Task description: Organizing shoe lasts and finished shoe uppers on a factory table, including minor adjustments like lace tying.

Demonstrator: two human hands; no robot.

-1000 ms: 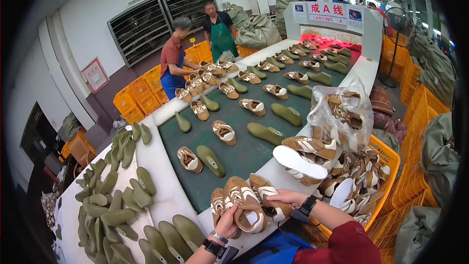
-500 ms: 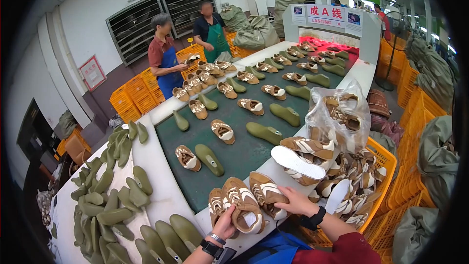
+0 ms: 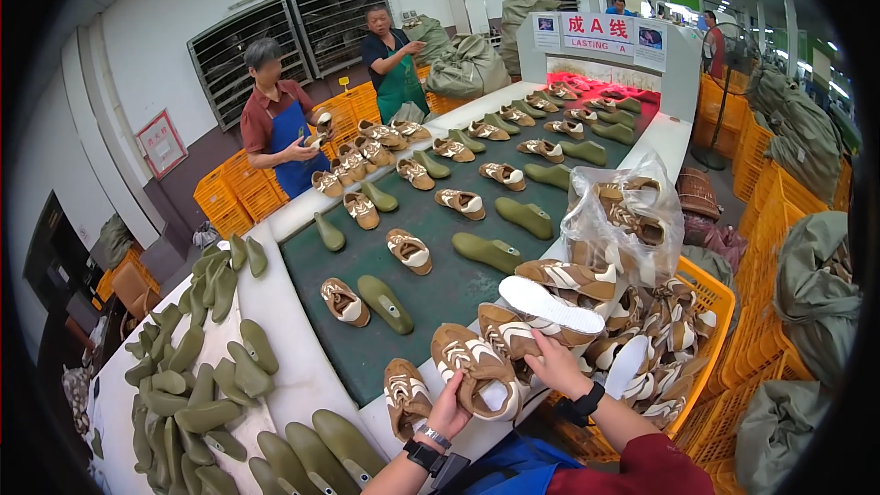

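Observation:
My left hand (image 3: 449, 411) is closed on the side of a brown sneaker (image 3: 472, 368) with white stripes, held just above the white ledge. My right hand (image 3: 557, 365) grips the heel end of a second brown-and-white shoe (image 3: 506, 330), close beside the first. A third sneaker (image 3: 406, 392) rests on the ledge left of them, touched by neither hand. Right of my hands an orange crate (image 3: 724, 298) is heaped with similar shoes. A shoe with its white sole up (image 3: 550, 304) and a bagged pair (image 3: 632, 211) lie at its near-belt side.
A green conveyor belt (image 3: 426, 298) carries rows of sneakers and olive shoe lasts (image 3: 385, 302). More lasts (image 3: 197, 376) pile on the white table at left. Two co-workers in aprons (image 3: 289, 128) stand beyond the belt. Stacked orange crates (image 3: 761, 339) and grey-green sacks (image 3: 811, 275) line the right.
My left hand has shifted the held sneaker right, apart from the leftmost shoe. The right-hand shoe has moved slightly away from me. Beyond the belt, the green-aproned co-worker has raised an arm.

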